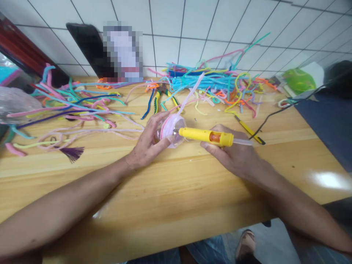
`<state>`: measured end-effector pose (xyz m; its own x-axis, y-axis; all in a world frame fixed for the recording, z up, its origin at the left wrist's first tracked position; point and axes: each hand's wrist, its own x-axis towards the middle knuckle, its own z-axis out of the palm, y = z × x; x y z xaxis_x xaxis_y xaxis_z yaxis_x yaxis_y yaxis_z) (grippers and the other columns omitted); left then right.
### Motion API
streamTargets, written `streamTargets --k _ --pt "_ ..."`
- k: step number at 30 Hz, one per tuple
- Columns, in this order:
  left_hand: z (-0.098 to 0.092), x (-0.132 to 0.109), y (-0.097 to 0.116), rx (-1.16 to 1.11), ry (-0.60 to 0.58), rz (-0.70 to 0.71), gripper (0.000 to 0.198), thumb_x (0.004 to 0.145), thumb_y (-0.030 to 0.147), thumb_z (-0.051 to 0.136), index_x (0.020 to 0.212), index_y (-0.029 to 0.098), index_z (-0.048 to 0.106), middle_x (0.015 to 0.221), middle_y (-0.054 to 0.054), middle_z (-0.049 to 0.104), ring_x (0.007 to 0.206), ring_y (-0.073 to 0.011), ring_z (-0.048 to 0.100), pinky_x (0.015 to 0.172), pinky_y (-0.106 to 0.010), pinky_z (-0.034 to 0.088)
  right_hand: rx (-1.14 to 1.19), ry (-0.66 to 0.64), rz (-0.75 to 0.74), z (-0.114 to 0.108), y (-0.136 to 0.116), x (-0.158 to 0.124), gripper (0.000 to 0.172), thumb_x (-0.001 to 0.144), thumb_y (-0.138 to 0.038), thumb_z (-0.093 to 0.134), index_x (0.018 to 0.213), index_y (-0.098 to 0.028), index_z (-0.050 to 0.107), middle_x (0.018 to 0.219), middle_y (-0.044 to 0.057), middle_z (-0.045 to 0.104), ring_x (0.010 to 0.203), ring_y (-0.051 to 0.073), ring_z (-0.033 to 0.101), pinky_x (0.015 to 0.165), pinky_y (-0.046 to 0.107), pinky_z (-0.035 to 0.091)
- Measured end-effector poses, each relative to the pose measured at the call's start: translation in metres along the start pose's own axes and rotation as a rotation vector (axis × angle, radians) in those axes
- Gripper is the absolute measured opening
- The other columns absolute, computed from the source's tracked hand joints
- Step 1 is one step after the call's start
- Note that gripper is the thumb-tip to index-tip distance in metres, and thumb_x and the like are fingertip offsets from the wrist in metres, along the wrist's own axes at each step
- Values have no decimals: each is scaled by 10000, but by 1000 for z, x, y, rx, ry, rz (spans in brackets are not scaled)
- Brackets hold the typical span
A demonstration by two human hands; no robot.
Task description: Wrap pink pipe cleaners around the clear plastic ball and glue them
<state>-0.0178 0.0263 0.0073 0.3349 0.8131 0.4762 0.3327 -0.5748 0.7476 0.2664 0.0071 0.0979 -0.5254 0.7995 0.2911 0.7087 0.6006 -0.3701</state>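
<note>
My left hand (150,141) is wrapped round a small clear plastic cup-like piece (180,139) lying on its side, with pink and lilac pipe cleaner (168,126) wound around it. One lilac pipe cleaner end (194,88) sticks up from it toward the back. My right hand (231,150) grips a yellow hot glue gun (195,135), its metal nozzle at the wound pipe cleaner near my left thumb. A clear glue stick (243,142) protrudes from the gun's rear. The fingers on the gun's handle are partly hidden.
Loose coloured pipe cleaners (82,99) cover the left side, and a bundle of blue ones (200,83) lies at the back. Green-and-yellow pliers (162,95), a yellow utility knife (249,129) and a purple tassel (72,153) rest on the wooden table (170,198). A black cord (271,114) runs rightward.
</note>
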Motion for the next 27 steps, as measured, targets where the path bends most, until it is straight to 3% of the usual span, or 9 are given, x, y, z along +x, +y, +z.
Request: streamTargets --k 11,18,27 --pt "0 -2 -1 -12 -3 -34 659 1060 523 645 1644 348 397 1663 -112 494 1530 -349 512 1317 -614 409 23 -14 26 -3 -2 1 76 1006 -302 590 946 -261 569 731 -8 649 607 200 596 583 323 405" --pt "0 -1 0 -13 1 -8 649 1063 508 648 1644 350 406 1664 -103 498 1547 -341 496 1335 -602 388 46 11 -2 0 -1 0 169 1006 -308 603 873 -262 509 710 -21 616 585 175 569 571 302 396" --pt "-1 -1 1 -4 -4 -28 663 1058 537 644 1642 334 407 1665 -111 495 1548 -339 497 1332 -588 399 109 0 48 0 -3 1 150 990 -319 633 885 -261 542 725 -22 648 603 179 585 580 306 424"
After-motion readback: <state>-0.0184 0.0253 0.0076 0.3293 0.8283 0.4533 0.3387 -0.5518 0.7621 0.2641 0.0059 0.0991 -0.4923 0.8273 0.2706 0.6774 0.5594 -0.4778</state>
